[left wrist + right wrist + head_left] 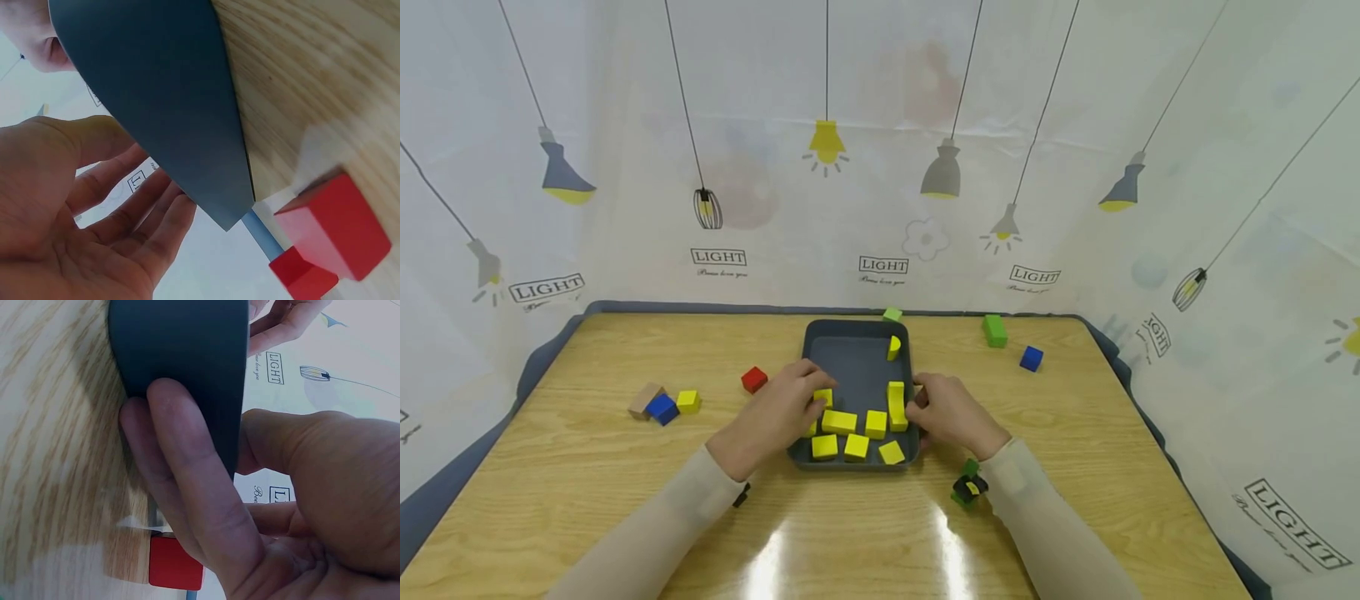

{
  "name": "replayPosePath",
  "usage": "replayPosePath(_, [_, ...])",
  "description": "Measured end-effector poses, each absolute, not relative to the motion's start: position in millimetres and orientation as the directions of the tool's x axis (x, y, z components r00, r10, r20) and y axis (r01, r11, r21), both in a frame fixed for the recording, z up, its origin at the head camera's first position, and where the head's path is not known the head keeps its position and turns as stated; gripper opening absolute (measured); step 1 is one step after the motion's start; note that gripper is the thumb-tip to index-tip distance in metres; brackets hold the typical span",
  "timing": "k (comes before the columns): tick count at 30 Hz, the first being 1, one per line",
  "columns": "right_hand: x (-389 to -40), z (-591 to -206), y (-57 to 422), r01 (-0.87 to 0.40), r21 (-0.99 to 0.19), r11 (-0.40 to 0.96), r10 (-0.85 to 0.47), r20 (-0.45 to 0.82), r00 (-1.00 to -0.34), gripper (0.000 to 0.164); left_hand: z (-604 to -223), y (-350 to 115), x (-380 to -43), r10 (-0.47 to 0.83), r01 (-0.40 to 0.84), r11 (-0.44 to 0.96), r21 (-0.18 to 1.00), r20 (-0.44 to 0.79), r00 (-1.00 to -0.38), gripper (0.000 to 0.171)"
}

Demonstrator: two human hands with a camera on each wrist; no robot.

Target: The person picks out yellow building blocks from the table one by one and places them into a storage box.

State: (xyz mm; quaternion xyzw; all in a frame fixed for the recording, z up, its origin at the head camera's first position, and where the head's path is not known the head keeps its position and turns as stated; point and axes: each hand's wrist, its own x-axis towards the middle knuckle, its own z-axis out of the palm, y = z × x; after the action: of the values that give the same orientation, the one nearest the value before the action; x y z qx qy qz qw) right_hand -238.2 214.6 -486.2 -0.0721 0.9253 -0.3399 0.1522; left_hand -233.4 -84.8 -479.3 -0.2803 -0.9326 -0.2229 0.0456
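Observation:
A dark grey tray (859,350) lies mid-table with several yellow blocks (839,422) in its near half. A yellow half-round piece (894,347) stands farther back. My left hand (786,404) reaches over the tray's left rim, fingers spread loosely around a yellow block (826,397); its fingertips are hidden behind the tray wall in the left wrist view. On the right side, my right hand (951,408) grips the tray's rim, with two fingers (181,425) along the outer wall and the thumb over the edge. A curved yellow block (897,407) stands just inside that rim.
Left of the tray are a red block (754,380), a yellow block (688,402), a blue block (662,409) and a wooden block (644,401). Green blocks (995,331) and a blue block (1032,358) lie toward the back. Another red block (175,561) shows below my right fingers.

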Motion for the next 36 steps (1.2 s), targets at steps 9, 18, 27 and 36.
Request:
replayPosePath(9, [-237,-484,214,-0.034,-0.654,0.756,-0.239,-0.228,-0.944,0.064,-478,-92,-232,0.487,0.543,0.746,0.386,0.240,-0.840,0.031])
replayPosePath(18, [-237,-484,215,-0.040,-0.663,0.748,-0.246,-0.221,-0.944,0.062,-476,-100,-231,0.437,0.488,0.792,0.368,0.216,-0.873,0.032])
replayPosePath(27, [-238,-485,214,-0.034,-0.666,0.745,-0.243,-0.224,-0.944,0.062,-484,-112,-233,0.431,0.504,0.793,0.343,0.269,-0.861,0.032])
replayPosePath(36, [-238,-485,213,-0.027,-0.655,0.755,-0.236,-0.233,-0.944,0.062,-487,-123,-231,0.419,0.505,0.790,0.349,0.293,-0.859,0.035])
